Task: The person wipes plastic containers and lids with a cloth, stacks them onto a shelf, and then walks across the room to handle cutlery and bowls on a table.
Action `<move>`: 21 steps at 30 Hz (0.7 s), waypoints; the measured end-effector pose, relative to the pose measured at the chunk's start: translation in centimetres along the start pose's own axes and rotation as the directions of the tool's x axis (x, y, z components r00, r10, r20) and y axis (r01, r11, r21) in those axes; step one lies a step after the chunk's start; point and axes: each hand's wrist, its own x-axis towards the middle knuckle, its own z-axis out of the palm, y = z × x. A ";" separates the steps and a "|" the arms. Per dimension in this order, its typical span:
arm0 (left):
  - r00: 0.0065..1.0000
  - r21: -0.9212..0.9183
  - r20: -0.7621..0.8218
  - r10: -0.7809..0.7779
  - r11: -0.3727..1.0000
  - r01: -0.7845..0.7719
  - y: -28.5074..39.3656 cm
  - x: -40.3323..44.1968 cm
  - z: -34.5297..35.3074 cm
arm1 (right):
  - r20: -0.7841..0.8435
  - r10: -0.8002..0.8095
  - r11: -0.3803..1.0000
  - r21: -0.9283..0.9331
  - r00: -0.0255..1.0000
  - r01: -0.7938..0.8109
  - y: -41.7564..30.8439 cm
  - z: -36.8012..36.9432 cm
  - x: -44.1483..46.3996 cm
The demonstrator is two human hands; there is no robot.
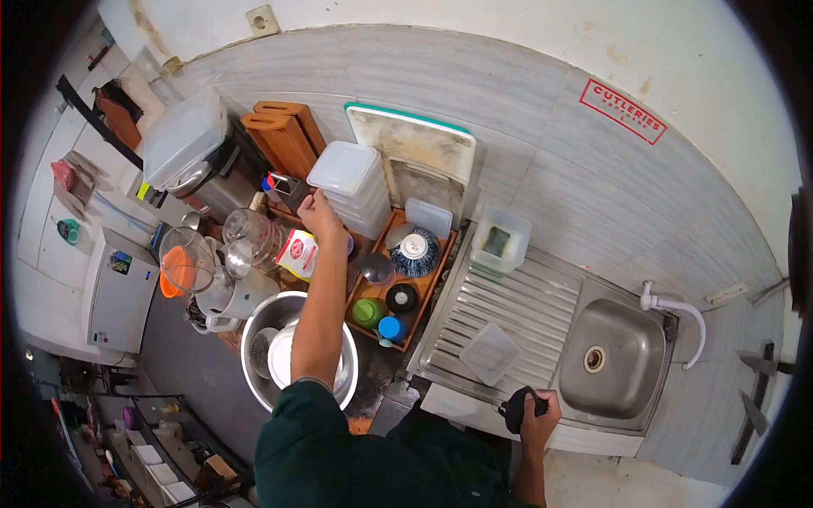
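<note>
My left hand [320, 218] reaches far over the counter, its fingers closed at the edge of a small dark box [290, 193] with red and blue items beside it. Just below that hand stands a white, red and yellow packet [298, 252]. My right hand [539, 416] is low by the front edge of the sink unit, gripping a black rounded thing [515, 411] whose kind I cannot make out. Near it, a clear plastic container [490, 354] lies on the ribbed drainboard [461, 296]. A steel bowl [349, 372] with a white bowl inside sits under my left forearm.
A wooden tray [351, 292] holds a patterned bowl [415, 254], a green cup [367, 312] and a blue cup [392, 328]. Stacked white containers [351, 182] and a white board [411, 144] stand behind. The sink [614, 364] is at right; knives [752, 411] hang on the wall.
</note>
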 end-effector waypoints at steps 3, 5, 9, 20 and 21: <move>0.965 0.121 0.182 0.187 0.970 -0.211 -0.3 -8.1 -2.5 | -0.004 0.026 1.000 0.005 1.000 -0.026 0.3 -0.1 -0.1; 0.818 0.026 0.491 0.298 0.934 -0.356 2.0 -17.2 -3.2 | 0.015 0.036 0.999 -0.007 0.999 -0.036 0.1 -0.4 -0.2; 0.403 0.262 0.911 -0.090 0.880 -0.395 -0.8 -26.0 -7.3 | -0.007 0.072 0.997 -0.014 0.997 -0.072 -1.8 -1.0 -0.6; 0.179 0.350 0.906 -0.384 0.442 -0.826 -12.3 -35.5 -14.7 | -0.077 0.128 0.992 0.029 0.989 -0.126 -0.4 -4.7 -2.8; 0.189 0.334 0.912 -0.363 0.394 -0.856 -13.5 -35.7 -14.9 | -0.087 0.149 0.989 0.037 0.985 -0.147 -0.3 -5.0 -3.0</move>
